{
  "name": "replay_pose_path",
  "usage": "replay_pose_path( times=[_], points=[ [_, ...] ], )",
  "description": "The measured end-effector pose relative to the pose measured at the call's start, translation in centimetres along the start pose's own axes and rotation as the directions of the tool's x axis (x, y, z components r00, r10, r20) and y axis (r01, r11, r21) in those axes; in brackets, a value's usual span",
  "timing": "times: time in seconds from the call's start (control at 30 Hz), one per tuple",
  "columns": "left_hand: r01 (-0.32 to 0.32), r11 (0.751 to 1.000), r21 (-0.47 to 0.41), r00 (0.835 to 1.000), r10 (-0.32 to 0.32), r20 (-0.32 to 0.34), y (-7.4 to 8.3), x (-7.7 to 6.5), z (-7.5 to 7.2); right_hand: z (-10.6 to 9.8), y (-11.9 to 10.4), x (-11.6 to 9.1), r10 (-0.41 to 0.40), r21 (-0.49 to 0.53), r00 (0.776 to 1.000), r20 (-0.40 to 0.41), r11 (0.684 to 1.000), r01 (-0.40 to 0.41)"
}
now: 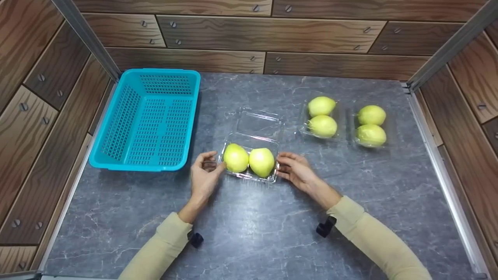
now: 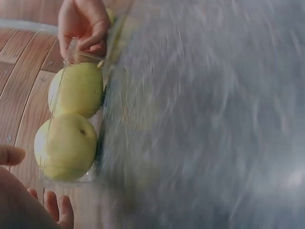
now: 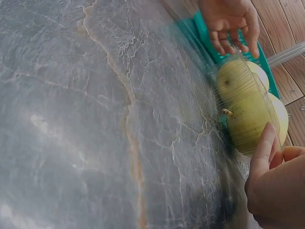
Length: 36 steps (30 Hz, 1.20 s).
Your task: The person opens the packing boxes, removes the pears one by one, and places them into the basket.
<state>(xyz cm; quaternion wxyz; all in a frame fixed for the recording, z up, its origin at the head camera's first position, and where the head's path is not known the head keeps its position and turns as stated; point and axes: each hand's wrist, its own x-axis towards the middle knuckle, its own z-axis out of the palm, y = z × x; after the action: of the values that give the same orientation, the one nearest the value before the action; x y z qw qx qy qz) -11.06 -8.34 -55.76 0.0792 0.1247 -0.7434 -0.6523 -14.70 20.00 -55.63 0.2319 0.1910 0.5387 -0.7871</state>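
Note:
A clear plastic clamshell container (image 1: pixel 249 179) lies in the middle of the counter, its lid (image 1: pixel 260 123) folded back away from the person. Side by side in its base sit two yellow-green, slightly tapered fruits (image 1: pixel 236 158). My right hand (image 1: pixel 297 171) pinches the container's right edge between thumb and fingers; the right wrist view shows the thumb and forefinger (image 3: pixel 265 148) right at the rim. At the left side, my left hand (image 1: pixel 206 175) is held with fingers spread loosely, its thumb close to the container's wall. The left wrist view shows a gap between these fingers (image 2: pixel 51 202) and the container.
A turquoise perforated basket (image 1: pixel 186 155) stands at the back left, with nothing inside. At the right are two more clear containers, each with two similar fruits (image 1: pixel 322 126) (image 1: pixel 371 135). Wood-patterned walls (image 1: pixel 218 35) and metal rails (image 1: pixel 447 175) border the grey marbled counter (image 1: pixel 253 233).

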Motion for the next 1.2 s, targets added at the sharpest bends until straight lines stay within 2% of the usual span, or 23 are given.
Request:
replay_pose_path(
  times=[0.07,0.13,0.2,0.27,0.37,0.43,0.5,0.67,0.73,0.77,0.9,1.1,1.2],
  points=[
    [-0.097,0.992,0.085,0.995,0.094,0.039,0.4,0.1,-0.2,0.0,0.0,0.0,0.002,-0.004,1.000,-0.002,1.000,-0.002],
    [-0.197,0.965,0.174,0.979,0.185,0.085,0.7,0.2,-0.5,0.1,0.0,0.1,0.004,-0.008,1.000,-0.005,1.000,-0.004],
    [-0.293,0.923,0.248,0.954,0.265,0.141,1.0,0.5,-0.7,0.1,0.0,0.1,0.003,-0.013,1.000,-0.006,1.000,-0.004],
    [-0.374,0.871,0.317,0.924,0.324,0.201,1.3,0.7,-0.9,0.1,0.0,0.1,0.001,-0.016,1.000,-0.008,1.000,-0.001],
    [-0.473,0.793,0.385,0.876,0.377,0.299,1.9,1.0,-1.2,0.1,0.0,0.1,-0.002,-0.015,1.000,-0.009,1.000,0.002],
    [-0.534,0.733,0.421,0.840,0.402,0.366,2.2,1.2,-1.4,0.1,0.0,0.1,-0.005,-0.015,1.000,-0.011,1.000,0.005],
    [-0.597,0.666,0.447,0.796,0.419,0.437,2.6,1.5,-1.5,0.1,0.0,0.1,-0.006,-0.014,1.000,-0.015,1.000,0.006],
    [-0.740,0.444,0.505,0.671,0.433,0.603,3.6,2.1,-1.5,0.2,0.0,0.0,-0.006,-0.014,1.000,-0.018,1.000,0.005],
    [-0.776,0.363,0.516,0.631,0.418,0.654,3.9,2.4,-1.5,0.2,0.0,-0.1,-0.006,-0.016,1.000,-0.022,1.000,0.005],
    [-0.789,0.334,0.516,0.614,0.407,0.676,4.1,2.4,-1.6,0.3,0.0,-0.1,-0.005,-0.016,1.000,-0.024,1.000,0.005],
    [-0.826,0.264,0.498,0.564,0.376,0.735,4.7,2.7,-1.8,0.3,0.0,-0.2,-0.007,-0.018,1.000,-0.030,1.000,0.006],
    [-0.854,0.192,0.483,0.519,0.356,0.777,5.6,3.0,-1.9,0.3,0.0,-0.1,-0.014,-0.028,1.000,-0.024,1.000,0.013],
    [-0.864,0.158,0.478,0.502,0.340,0.795,6.1,3.1,-1.9,0.3,0.1,-0.1,-0.021,-0.038,1.000,-0.022,0.999,0.020]
  ],
)
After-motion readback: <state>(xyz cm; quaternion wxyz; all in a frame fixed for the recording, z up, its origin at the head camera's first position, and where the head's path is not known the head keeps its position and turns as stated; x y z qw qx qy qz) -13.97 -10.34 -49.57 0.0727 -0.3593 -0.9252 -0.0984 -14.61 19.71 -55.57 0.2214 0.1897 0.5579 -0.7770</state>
